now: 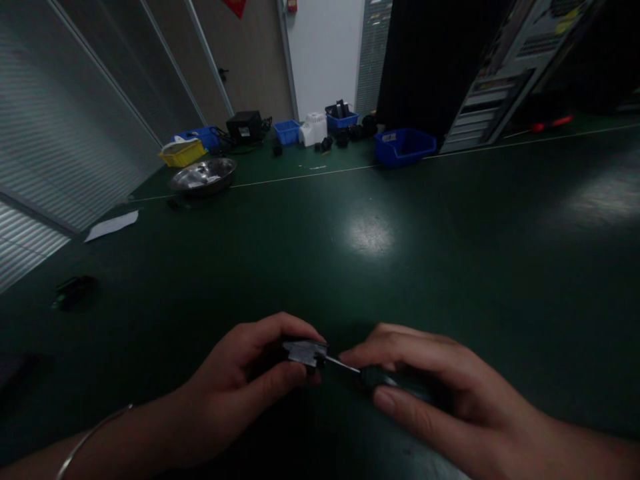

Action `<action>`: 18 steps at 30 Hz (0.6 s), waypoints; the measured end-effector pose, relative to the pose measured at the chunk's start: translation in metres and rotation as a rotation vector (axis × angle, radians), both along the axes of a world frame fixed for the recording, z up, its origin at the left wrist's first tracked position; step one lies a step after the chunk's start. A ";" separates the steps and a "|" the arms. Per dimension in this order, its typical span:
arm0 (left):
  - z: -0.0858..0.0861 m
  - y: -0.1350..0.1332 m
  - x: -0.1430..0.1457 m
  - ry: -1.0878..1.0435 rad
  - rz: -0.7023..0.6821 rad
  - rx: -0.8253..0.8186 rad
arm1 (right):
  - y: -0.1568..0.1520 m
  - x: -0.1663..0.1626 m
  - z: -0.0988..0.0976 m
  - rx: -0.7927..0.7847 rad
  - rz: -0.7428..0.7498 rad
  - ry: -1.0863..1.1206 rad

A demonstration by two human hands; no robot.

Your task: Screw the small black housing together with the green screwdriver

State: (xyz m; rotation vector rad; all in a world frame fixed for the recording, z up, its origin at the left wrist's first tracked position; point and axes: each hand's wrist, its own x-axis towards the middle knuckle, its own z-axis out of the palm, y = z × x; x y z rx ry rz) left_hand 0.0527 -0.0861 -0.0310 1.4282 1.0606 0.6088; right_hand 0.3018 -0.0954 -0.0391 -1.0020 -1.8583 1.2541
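Between the thumb and fingers of my left hand [250,373] is a small dark block-shaped part [304,353], its exact kind unclear in the dim light. My right hand [440,380] is wrapped round the dark handle of a screwdriver [344,365]. Its thin metal shaft points left, and the tip meets the right end of the part. The far end of the handle is hidden in my palm. Both hands are low over the green tabletop [280,253], close together.
At the back left stand a metal bowl [203,177] and a yellow basket [183,153]. A blue bin [404,147] sits further right, near a computer case [495,87]. Paper [113,225] and a dark object [74,292] lie at left.
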 end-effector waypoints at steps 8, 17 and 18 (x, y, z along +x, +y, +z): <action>-0.002 0.000 0.002 -0.106 0.072 -0.060 | 0.004 -0.002 0.002 0.009 0.019 -0.012; 0.000 0.003 -0.002 0.131 -0.074 0.073 | 0.003 0.000 0.002 0.024 0.021 -0.009; 0.000 0.004 -0.003 0.132 -0.099 0.056 | 0.004 -0.001 0.003 0.035 0.019 -0.016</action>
